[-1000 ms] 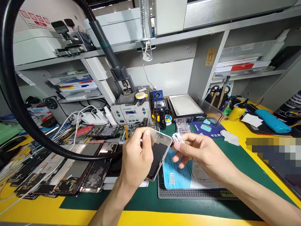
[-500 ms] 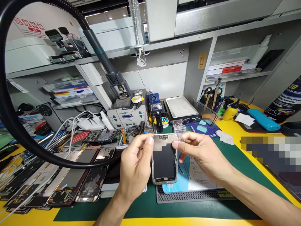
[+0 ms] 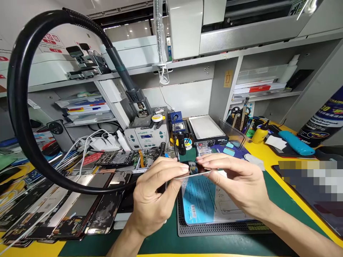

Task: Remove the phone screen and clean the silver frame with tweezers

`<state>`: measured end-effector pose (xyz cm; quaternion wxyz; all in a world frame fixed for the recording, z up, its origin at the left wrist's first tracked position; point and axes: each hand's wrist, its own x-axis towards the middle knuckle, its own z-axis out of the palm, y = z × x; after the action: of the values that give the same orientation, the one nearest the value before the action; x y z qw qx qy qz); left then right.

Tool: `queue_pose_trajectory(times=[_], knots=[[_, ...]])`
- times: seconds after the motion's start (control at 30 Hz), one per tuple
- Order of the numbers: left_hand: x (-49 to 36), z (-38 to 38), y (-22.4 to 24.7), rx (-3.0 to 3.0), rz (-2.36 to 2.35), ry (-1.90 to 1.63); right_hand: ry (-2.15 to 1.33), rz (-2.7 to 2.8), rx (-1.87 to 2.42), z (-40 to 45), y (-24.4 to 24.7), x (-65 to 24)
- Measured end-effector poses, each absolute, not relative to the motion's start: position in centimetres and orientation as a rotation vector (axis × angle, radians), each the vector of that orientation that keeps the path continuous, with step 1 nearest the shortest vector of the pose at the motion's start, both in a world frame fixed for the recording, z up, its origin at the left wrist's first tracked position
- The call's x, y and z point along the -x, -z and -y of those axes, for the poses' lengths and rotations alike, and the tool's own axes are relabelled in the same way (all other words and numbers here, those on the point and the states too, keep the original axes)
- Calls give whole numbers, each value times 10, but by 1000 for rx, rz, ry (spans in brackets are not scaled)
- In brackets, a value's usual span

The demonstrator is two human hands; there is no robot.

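Observation:
A phone screen (image 3: 193, 168) is held between both hands above the worktop, tipped so that its thin edge faces me. Its glossy dark glass shows beyond the edge, with a reflection in it. My left hand (image 3: 155, 192) pinches one end between thumb and fingers. The other end is gripped by my right hand (image 3: 238, 182) in the same way, and the fingers cover much of the glass. Beneath the hands lies a blue and white package (image 3: 199, 203) on a grey perforated pad (image 3: 184, 228).
Several phone screens and frames (image 3: 80, 203) lie in a row at the left, near a circuit board (image 3: 118, 157). A grey hot-air station (image 3: 147, 134) and a heating plate (image 3: 206, 128) stand behind. One thick black hose (image 3: 18, 89) loops at the left. A green mat (image 3: 160, 242) covers the desk.
The phone screen has been tilted from its upright back view to nearly edge-on, showing its glossy side. Both hands have turned with it, and the camera view has shifted slightly.

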<state>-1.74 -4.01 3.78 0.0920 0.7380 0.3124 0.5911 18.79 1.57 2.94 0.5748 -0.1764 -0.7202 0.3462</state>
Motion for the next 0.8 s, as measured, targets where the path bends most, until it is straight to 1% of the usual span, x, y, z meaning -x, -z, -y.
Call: queue_pose_trajectory(times=[0.13, 0.33, 0.8], knots=[[22, 38, -38, -2321, -868, -1811, -684, 1719, 327, -17, -31, -188], [24, 39, -38, -2396, -882, -1820, -602, 1727, 313, -17, -33, -188], [24, 43, -39, -2516, -988, -1767, -599, 1731, 364, -14, -34, -189]])
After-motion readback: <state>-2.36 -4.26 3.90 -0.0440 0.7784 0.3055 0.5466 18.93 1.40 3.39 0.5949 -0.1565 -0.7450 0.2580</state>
